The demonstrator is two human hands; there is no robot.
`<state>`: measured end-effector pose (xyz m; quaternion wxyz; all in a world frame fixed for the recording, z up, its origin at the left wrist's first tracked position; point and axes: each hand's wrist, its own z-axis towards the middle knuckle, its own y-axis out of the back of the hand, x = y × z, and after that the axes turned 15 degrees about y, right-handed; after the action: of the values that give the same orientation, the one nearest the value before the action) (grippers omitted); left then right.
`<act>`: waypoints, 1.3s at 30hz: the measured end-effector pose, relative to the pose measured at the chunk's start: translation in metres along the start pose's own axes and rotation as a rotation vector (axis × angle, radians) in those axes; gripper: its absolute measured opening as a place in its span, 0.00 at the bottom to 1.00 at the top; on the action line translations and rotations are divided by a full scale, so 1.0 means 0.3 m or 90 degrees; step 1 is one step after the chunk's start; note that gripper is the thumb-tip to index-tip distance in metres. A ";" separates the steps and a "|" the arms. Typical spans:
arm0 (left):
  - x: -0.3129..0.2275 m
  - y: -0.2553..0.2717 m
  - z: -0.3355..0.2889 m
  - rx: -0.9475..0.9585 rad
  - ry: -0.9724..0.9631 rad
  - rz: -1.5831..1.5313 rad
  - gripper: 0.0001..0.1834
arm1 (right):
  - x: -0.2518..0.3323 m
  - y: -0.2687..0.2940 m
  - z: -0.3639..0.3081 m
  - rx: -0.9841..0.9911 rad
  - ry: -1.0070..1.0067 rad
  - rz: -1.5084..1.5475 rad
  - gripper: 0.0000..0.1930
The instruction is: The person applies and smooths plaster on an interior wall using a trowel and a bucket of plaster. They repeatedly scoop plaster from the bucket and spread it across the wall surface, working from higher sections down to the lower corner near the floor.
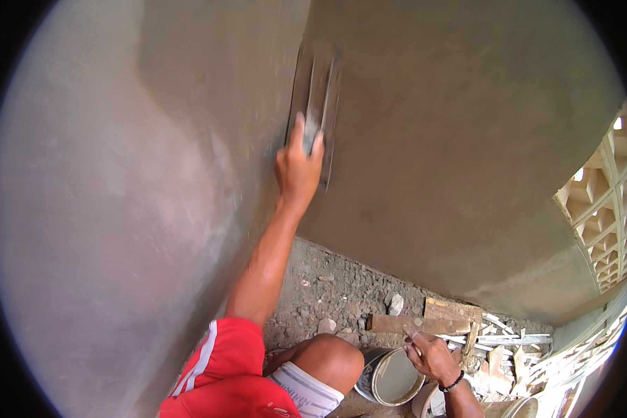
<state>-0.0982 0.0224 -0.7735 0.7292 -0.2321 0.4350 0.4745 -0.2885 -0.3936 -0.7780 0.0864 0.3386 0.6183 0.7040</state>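
My left hand (300, 167) is closed around the handle of a long steel plastering trowel (332, 118), blurred by motion. The blade lies upright along the smooth grey-brown plastered wall (439, 146), right beside the inner corner with the left-hand wall (118, 230). Down at the lower right, my right hand (432, 357), with a dark bead bracelet at its wrist, has its fingers curled above a bucket (399, 376) of grey contents. A narrow brown wooden strip (390, 323) meets its fingertips; I cannot make out whether the hand grips it.
Grey rubble (306, 292) covers the ground along the wall's foot. Broken boards and pale strips (512, 341) lie heaped at the right. Another container (425, 400) stands near my right wrist. Pierced pale blocks (602, 202) border the wall on the far right. My bent knee (334, 359) is close to the bucket.
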 end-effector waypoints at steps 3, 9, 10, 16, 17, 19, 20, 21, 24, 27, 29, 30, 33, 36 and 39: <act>0.238 0.000 -0.194 0.028 0.054 0.025 0.29 | -0.027 -0.030 0.031 0.001 0.047 0.018 0.25; -0.196 -0.032 0.051 0.031 -0.054 0.006 0.29 | -0.059 -0.026 0.019 -0.033 0.059 0.025 0.23; -0.331 -0.011 0.129 0.047 -0.056 0.036 0.29 | -0.083 -0.028 0.002 -0.013 0.041 0.017 0.23; -0.581 0.077 0.356 0.005 -0.029 0.046 0.28 | -0.120 -0.063 0.054 -0.010 0.074 0.023 0.24; -0.499 0.072 0.318 -0.002 -0.025 0.050 0.27 | -0.119 -0.067 0.059 0.000 0.068 0.026 0.24; -0.354 0.073 0.235 0.028 0.008 0.044 0.27 | -0.113 -0.063 0.067 0.008 0.056 0.025 0.24; -0.283 0.082 0.182 0.062 0.042 0.041 0.27 | -0.094 -0.052 0.077 0.056 0.007 0.048 0.20; -0.212 0.062 0.111 0.077 0.078 0.049 0.26 | -0.103 -0.051 0.067 0.047 0.023 0.042 0.21; 0.004 0.028 0.007 0.008 0.008 0.044 0.26 | -0.107 -0.072 0.092 0.014 0.093 0.047 0.21; -0.135 0.010 0.067 0.024 -0.002 0.049 0.27 | -0.092 -0.039 0.063 0.006 0.066 0.047 0.22; -0.362 0.036 0.200 0.036 0.007 0.043 0.27 | -0.087 -0.021 0.043 0.001 0.025 0.065 0.24; -0.432 0.054 0.246 0.011 -0.012 0.026 0.27 | -0.091 -0.020 0.038 0.006 0.018 0.057 0.23; -0.459 0.077 0.269 0.007 0.016 0.043 0.27 | -0.109 -0.039 0.034 0.002 0.022 0.050 0.22; -0.268 0.045 0.127 0.047 0.060 0.020 0.26 | -0.121 -0.035 0.033 -0.004 0.036 0.038 0.21; 0.051 0.033 -0.046 -0.004 -0.011 0.056 0.28 | -0.097 -0.045 0.070 0.025 0.071 0.045 0.21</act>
<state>-0.1102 0.0238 -0.7929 0.7106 -0.2111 0.4369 0.5095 -0.2582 -0.3892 -0.8010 0.0201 0.3220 0.6237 0.7120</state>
